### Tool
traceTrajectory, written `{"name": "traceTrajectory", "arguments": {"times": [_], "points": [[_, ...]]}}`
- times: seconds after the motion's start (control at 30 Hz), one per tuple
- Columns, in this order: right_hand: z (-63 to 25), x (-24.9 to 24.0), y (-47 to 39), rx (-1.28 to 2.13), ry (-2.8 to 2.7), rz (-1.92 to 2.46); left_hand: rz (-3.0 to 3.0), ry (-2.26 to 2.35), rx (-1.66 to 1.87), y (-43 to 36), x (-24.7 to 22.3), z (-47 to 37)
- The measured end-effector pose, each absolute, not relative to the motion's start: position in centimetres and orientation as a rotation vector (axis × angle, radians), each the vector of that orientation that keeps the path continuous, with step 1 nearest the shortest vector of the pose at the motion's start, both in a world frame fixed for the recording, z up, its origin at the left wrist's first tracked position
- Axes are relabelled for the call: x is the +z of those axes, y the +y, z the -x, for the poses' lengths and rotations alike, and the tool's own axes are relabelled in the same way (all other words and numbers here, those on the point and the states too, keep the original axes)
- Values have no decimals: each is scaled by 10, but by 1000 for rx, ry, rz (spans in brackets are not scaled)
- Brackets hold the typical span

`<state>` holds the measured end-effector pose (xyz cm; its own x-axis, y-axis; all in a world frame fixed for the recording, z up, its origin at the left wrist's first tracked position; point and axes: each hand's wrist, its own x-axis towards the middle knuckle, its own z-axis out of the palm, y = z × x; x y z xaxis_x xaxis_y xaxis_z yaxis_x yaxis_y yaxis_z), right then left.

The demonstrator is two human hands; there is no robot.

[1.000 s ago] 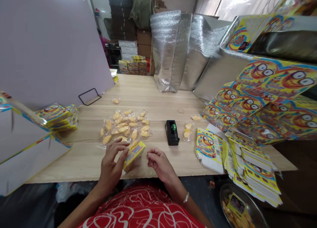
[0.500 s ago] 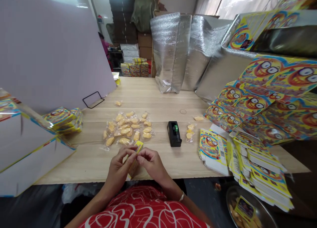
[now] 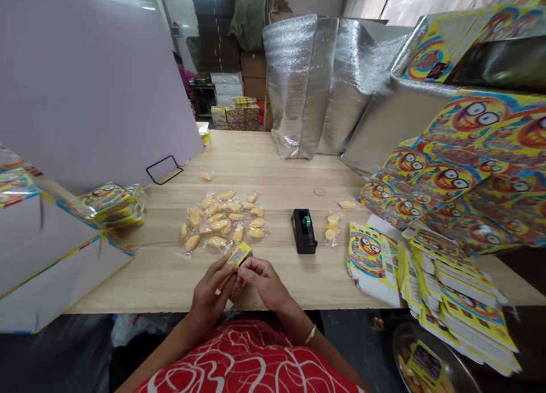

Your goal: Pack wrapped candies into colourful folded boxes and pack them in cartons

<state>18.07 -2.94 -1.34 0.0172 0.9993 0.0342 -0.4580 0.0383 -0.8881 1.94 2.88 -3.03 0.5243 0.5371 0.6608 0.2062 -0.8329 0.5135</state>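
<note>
Close to the table's front edge, my left hand [image 3: 211,288] is closed around a small yellow printed cardboard box [image 3: 239,255], which is held tilted. Against the box's right side, my right hand [image 3: 267,284] pinches with thumb and fingers; its fingertips partly cover the box. Just beyond both hands lie several yellow, crescent-shaped pieces in clear wrappers [image 3: 219,224], spread in a loose group. A black tape dispenser [image 3: 303,234] with a green core stands to the right of them. More wrapped yellow pieces [image 3: 331,234] lie past the dispenser.
Flat printed cartons [image 3: 371,256] are piled at the right edge, with a metal bowl [image 3: 401,347] below. Large printed boxes [image 3: 452,177] and silver foil bags [image 3: 298,91] stand behind. At left are an open white carton [image 3: 63,268], stacked boxes [image 3: 108,199] and a black wire stand [image 3: 164,170].
The small box has turned in my hands, showing more of its yellow printed face. My left fingers now lie along its side. The whole view has shifted slightly.
</note>
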Motion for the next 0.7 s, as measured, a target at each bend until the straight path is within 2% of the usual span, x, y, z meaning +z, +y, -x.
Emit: {"name": "traceTrajectory", "arguments": {"times": [0.3, 0.53, 0.63, 0.7], "points": [[-173, -13, -27, 1192, -848, 1251, -2216, 720, 1088, 20, -13, -28], [-177, -34, -24, 1347, -843, 1352, -1726, 862, 788, 49, 24, -43], [-173, -55, -23, 1307, -919, 1492, -1888, 882, 621, 53, 32, -41], [-170, -64, -19, 1150, -1041, 1546, -2053, 1006, 592, 55, 27, -28]]}}
